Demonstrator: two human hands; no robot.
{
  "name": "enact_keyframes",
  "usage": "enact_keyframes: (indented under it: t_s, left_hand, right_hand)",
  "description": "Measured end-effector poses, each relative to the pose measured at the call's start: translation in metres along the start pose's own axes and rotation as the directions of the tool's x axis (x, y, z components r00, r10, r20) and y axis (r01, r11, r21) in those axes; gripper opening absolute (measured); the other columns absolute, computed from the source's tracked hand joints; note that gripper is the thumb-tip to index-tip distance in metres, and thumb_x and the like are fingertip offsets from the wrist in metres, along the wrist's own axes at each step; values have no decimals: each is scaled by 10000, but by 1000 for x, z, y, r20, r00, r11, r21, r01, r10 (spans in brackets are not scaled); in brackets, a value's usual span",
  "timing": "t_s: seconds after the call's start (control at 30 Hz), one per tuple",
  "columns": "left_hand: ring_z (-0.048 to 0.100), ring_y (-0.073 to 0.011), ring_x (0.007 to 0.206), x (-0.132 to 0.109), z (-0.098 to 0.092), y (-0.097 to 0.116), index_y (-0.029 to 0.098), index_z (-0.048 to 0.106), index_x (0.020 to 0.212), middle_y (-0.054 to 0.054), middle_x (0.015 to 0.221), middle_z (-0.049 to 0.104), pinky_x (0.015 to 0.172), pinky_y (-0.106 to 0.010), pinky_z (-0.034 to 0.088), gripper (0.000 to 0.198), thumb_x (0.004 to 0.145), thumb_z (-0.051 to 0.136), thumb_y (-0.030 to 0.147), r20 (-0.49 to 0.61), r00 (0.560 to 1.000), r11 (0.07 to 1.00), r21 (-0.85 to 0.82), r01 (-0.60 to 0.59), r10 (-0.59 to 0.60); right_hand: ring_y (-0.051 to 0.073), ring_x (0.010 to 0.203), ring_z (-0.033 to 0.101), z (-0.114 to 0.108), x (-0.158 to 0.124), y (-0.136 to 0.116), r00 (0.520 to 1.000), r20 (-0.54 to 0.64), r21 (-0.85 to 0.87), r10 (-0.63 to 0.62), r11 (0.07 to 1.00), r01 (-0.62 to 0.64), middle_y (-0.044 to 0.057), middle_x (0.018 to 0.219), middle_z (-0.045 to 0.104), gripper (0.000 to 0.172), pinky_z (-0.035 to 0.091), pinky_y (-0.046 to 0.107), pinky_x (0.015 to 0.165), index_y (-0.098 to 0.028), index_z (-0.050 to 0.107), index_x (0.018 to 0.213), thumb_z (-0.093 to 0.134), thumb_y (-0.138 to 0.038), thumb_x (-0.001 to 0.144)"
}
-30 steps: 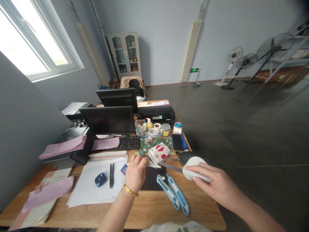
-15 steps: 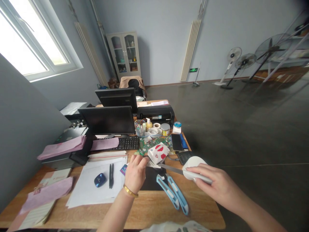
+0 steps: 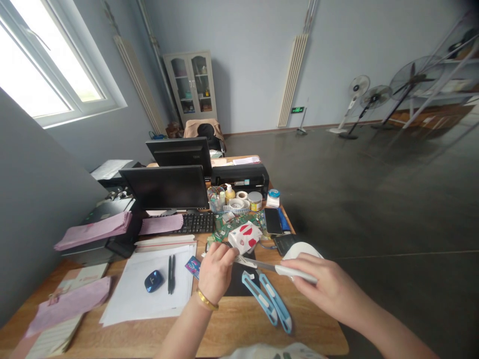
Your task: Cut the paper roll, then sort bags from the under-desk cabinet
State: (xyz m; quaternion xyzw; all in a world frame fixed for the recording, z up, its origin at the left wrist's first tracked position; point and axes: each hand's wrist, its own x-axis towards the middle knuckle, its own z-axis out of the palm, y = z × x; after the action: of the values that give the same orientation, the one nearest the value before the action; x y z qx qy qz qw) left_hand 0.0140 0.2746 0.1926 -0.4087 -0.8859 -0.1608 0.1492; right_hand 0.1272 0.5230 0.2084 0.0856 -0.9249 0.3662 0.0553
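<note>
My right hand (image 3: 325,289) grips a knife by its white handle (image 3: 295,272), the steel blade (image 3: 258,264) pointing left over a black mat (image 3: 239,281). My left hand (image 3: 217,267), with a gold bracelet, pinches a small pale strip at the blade's tip, just below a white box with red marks (image 3: 245,237). A white roll (image 3: 301,249) sits right behind my right hand.
Two blue utility cutters (image 3: 267,299) lie on the wooden desk (image 3: 232,329) in front of my hands. Left of them are white papers (image 3: 149,286) with a blue mouse (image 3: 151,280) and pens. Monitors, a keyboard, circuit boards, tape rolls, phones and a printer fill the back.
My right hand has shifted the knife a little to the left, toward my left hand. The camera view tilted slightly; my left hand holds its pinch in place.
</note>
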Motion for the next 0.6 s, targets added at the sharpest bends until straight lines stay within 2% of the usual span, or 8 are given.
enact_keyframes:
  t_s: [0.2, 0.4, 0.47, 0.53, 0.6]
  left_hand:
    - [442, -194, 790, 3, 4, 9, 192, 602, 933, -28, 728, 598, 714, -304, 425, 226, 861, 424, 73, -4, 999, 994, -101, -32, 32]
    - [452, -191, 734, -1, 14, 16, 204, 604, 891, -18, 700, 610, 637, -296, 419, 225, 862, 413, 88, -8, 1000, 993, -117, -23, 22]
    - [460, -189, 719, -4, 16, 12, 211, 606, 874, -17, 685, 604, 623, -298, 428, 227, 877, 401, 113, 21, 1000, 990, -144, 10, -7]
    - [502, -195, 791, -10, 17, 2, 225, 593, 984, -27, 770, 622, 691, -322, 470, 249, 891, 383, 127, 32, 997, 982, -172, 71, -66]
    - [523, -211, 959, -21, 17, -13, 217, 502, 1152, -66, 950, 613, 833, -387, 492, 297, 896, 375, 134, -52, 977, 963, -185, 194, -206]
  right_hand:
    - [170, 819, 607, 6, 13, -8, 999, 43, 1, -2, 1000, 2, 39, 929, 627, 326, 480, 297, 747, -247, 647, 1086, 432, -157, 859]
    - [172, 762, 607, 14, 24, -15, 994, 103, -36, 37, 999, -34, 27, 857, 630, 328, 454, 275, 690, -248, 677, 999, 446, -118, 806]
    - [175, 784, 615, 19, 30, -16, 992, 118, 1, 44, 999, -45, 21, 871, 648, 318, 454, 267, 701, -249, 684, 960, 453, -115, 788]
    - [172, 826, 620, 24, 42, -13, 989, 136, 96, 53, 993, -67, 3, 905, 667, 309, 454, 257, 739, -249, 678, 946, 475, -110, 759]
    - [170, 778, 623, 29, 63, -6, 985, 128, 152, 115, 979, -134, -12, 855, 678, 254, 454, 254, 713, -229, 663, 919, 505, -133, 745]
